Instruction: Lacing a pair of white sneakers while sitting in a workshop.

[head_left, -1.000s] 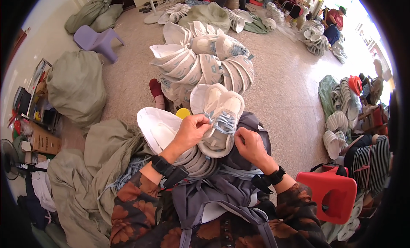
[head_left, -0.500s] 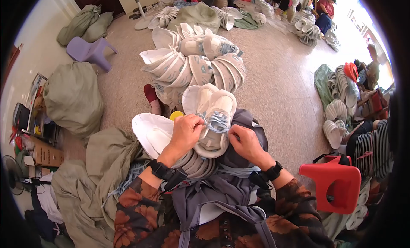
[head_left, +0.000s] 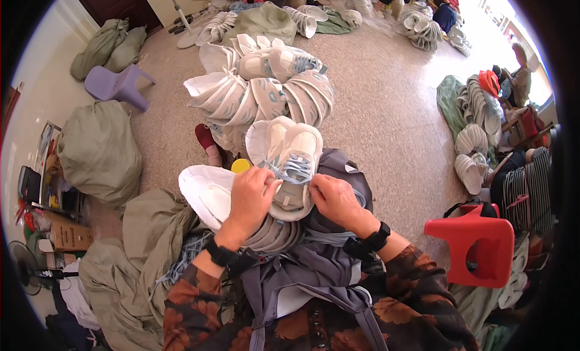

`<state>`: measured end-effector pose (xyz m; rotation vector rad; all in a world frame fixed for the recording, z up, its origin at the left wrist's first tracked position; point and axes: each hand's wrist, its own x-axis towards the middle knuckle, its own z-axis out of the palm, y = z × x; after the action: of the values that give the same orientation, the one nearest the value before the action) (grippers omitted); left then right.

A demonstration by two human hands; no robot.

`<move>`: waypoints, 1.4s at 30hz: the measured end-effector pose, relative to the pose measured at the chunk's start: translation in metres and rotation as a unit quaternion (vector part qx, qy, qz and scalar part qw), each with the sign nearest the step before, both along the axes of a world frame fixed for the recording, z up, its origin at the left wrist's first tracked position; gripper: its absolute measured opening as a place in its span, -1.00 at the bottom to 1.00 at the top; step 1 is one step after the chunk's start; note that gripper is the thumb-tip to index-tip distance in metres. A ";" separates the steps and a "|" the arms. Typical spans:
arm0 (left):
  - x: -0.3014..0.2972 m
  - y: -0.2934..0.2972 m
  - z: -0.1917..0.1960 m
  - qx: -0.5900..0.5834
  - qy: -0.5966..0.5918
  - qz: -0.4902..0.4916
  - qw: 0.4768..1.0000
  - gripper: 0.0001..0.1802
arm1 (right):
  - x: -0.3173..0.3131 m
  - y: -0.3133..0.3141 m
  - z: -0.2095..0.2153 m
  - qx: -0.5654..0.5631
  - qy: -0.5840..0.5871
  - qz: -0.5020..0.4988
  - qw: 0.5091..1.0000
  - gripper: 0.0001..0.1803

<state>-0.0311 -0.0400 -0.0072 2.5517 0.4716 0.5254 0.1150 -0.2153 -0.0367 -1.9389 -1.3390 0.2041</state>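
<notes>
A beige-white shoe upper [head_left: 301,142] with a light blue shoelace [head_left: 296,168] threaded across its front lies before me, toe pointing away. My left hand [head_left: 249,197] is closed in a pinch on the lace at the upper's left side. At the right edge my right hand [head_left: 339,200] is also pinched, with a blue strand showing beside its fingers; the fingertips are partly hidden. Beneath lies a nested row of uppers [head_left: 208,194], its white end to the left. Dark grey cloth [head_left: 290,278] covers my lap, with more blue laces [head_left: 184,257] to the left.
Beyond my hands stands a large heap of similar uppers [head_left: 266,97]. Green sacks [head_left: 99,151] and a purple stool [head_left: 118,85] are on the left. To the right are a red stool [head_left: 483,248] and more stacked uppers [head_left: 471,139]. A person's red shoe [head_left: 203,135] shows beside the heap.
The view has shifted, so the near things sit a little further left. Both hands remain pinched at the upper; the left has drawn slightly lower and away from the lacing.
</notes>
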 end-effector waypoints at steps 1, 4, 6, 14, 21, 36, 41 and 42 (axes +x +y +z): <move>-0.002 -0.016 0.007 -0.096 -0.002 0.005 0.995 -0.87 | 0.000 -0.002 0.000 0.022 0.026 -0.018 0.999 -0.92; -0.009 -0.048 -0.015 -0.188 -0.041 -0.008 0.981 -0.82 | 0.001 -0.003 -0.005 0.048 0.093 -0.039 0.994 -0.90; -0.004 -0.055 -0.036 -0.267 -0.063 -0.013 0.962 -0.74 | -0.001 0.001 -0.005 0.055 0.097 -0.024 0.994 -0.90; 0.017 -0.053 -0.051 -0.375 -0.047 0.005 0.926 -0.79 | -0.018 -0.014 -0.001 0.000 0.028 0.027 0.999 -0.51; 0.008 -0.037 -0.042 -0.160 -0.044 -0.033 0.986 -0.85 | -0.020 -0.008 -0.005 0.014 -0.019 0.003 1.000 -0.46; -0.058 -0.024 0.016 -0.132 -0.004 0.002 0.991 -0.93 | 0.019 0.008 -0.012 0.079 -0.113 -0.060 0.989 -0.83; -0.037 -0.019 0.010 -0.208 -0.110 -0.003 0.972 -0.93 | -0.016 -0.010 0.008 0.074 0.060 -0.019 0.995 -0.89; -0.028 -0.020 0.004 -0.325 -0.149 -0.014 0.934 -0.93 | -0.018 -0.012 0.007 0.009 0.129 -0.028 0.991 -0.84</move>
<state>-0.0595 -0.0603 -0.0033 1.8071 0.4115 0.6104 0.0966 -0.2276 -0.0297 -1.8616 -1.1124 0.3993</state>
